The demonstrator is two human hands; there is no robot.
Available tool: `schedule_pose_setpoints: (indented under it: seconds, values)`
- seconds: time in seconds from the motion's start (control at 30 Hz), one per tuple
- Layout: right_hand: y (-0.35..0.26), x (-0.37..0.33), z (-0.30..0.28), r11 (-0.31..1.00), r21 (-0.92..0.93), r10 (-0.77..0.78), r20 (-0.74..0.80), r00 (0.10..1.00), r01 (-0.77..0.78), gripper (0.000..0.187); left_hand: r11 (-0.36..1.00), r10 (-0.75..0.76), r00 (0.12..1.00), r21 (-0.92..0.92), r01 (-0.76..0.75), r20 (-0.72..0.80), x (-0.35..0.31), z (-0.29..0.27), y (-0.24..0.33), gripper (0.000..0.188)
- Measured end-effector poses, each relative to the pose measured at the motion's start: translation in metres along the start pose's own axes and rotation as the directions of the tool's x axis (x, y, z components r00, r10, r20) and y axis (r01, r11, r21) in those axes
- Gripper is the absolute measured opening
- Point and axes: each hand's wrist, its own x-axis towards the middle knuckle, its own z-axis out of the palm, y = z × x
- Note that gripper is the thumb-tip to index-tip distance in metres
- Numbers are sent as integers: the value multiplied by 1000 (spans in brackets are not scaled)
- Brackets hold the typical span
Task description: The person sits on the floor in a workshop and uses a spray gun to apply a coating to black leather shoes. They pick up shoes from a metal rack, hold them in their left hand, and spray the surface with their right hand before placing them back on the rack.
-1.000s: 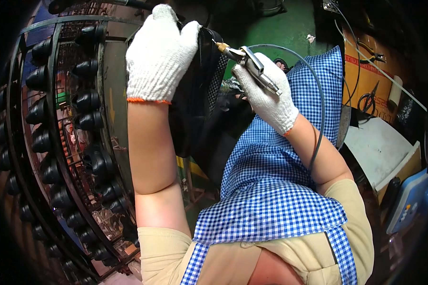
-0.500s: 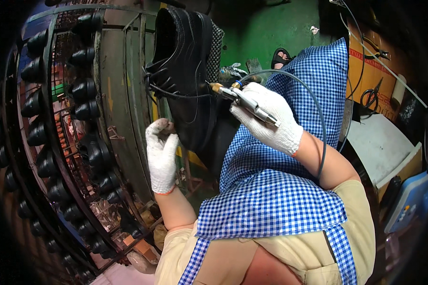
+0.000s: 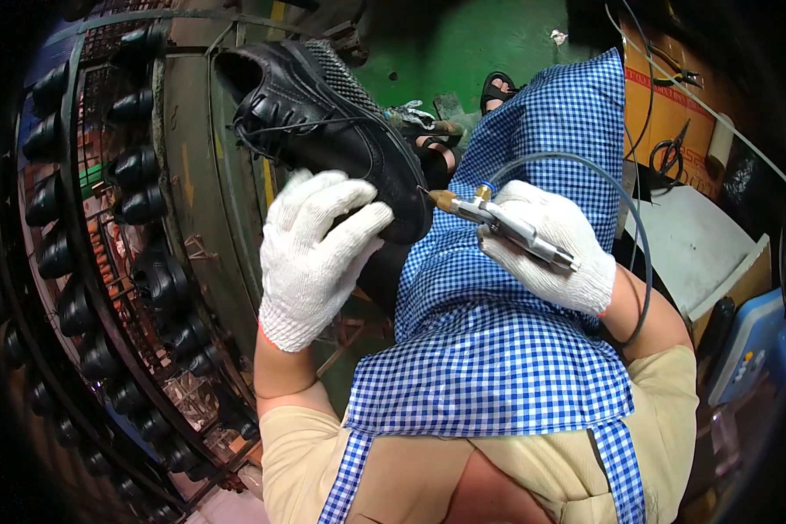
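A black leather lace-up shoe (image 3: pixel 310 96) with a textured sole edge lies tilted in front of me, its toe pointing down and right. My left hand (image 3: pixel 314 249), in a white knit glove, rests against the shoe near its toe, thumb and fingers apart. What bears the shoe from below is hidden. Wrapped in a matching glove, my right hand (image 3: pixel 550 244) grips a metal air-fed spray gun (image 3: pixel 506 225) with a brass-coloured nozzle. Its thin tip points at the toe, close to the leather; I cannot tell whether they touch. A grey hose (image 3: pixel 624 188) loops from it over my forearm.
Racks (image 3: pixel 79 253) of black shoes stand at the left. To the right are a cardboard box (image 3: pixel 672 113), scissors (image 3: pixel 669 161), pliers (image 3: pixel 677 77), a white sheet (image 3: pixel 690 244) and a blue plastic object (image 3: pixel 747 345). Sandalled feet (image 3: pixel 496 90) show on the green floor (image 3: pixel 437 39).
The shoe has turned, its opening swinging left and its toe right. My left hand has come up onto the shoe. My right hand with the spray gun has moved right and down toward the toe.
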Motion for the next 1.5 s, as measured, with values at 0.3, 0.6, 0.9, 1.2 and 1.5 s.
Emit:
schedule_pose_setpoints:
  seconds: [0.3, 0.6, 0.9, 1.2, 1.5]
  values:
    - [1, -12, -18, 991, -90, 82, -157, 984, -97, 15, 995, 94, 995, -27, -93, 40, 71, 4, -1, 52]
    - [17, 25, -13, 994, -100, -9, -434, 901, -38, 12, 993, -46, 994, 103, 56, -100, 114, 19, -14, 42]
    - [36, 94, 24, 1000, 5, -20, -549, 835, 27, 15, 882, -331, 943, 365, 296, 33, 166, -3, -60, 51]
    - [18, 91, 51, 1000, -12, -1, -396, 918, -4, 23, 773, -621, 771, 267, 575, 139, 158, -15, -150, 85]
    - [2, 60, 64, 993, -118, -42, -273, 961, 10, 23, 676, -732, 650, 95, 731, 207, 145, -20, -154, 82]
